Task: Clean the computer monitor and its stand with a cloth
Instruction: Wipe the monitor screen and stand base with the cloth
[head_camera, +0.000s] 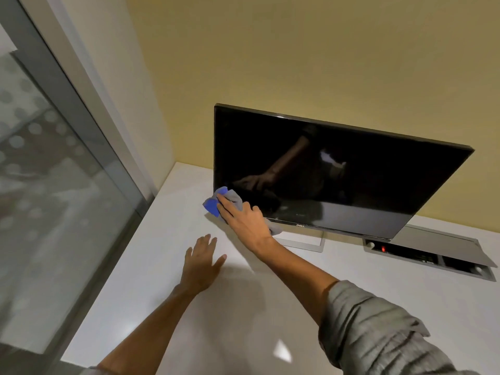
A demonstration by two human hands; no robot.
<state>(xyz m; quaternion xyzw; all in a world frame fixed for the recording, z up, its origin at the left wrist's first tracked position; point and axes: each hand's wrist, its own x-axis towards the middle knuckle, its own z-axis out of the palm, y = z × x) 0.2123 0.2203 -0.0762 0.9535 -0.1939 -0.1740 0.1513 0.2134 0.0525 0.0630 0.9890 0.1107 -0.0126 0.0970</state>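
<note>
Blue-and-grey cloth [221, 203] lies under the straight, nearly joined fingers [226, 209] of the right hand [244, 220], which presses it flat against the lower left corner of the dark monitor [338, 171]. The left hand [201, 262] rests open on the white desk [167, 266], fingers slightly spread, holding nothing. Behind the right wrist sits the monitor's flat stand [305, 243]. A recessed socket box [430, 251] lies to the right, and a glass partition [48, 185] flanks the left.

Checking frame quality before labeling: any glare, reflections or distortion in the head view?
Head view: the dark monitor screen mirrors the right hand and arm; bright glare patch on the glossy white desk; the right arm throws a soft shadow there; wide-angle lens tilts the window frame; cloth sharp.
</note>
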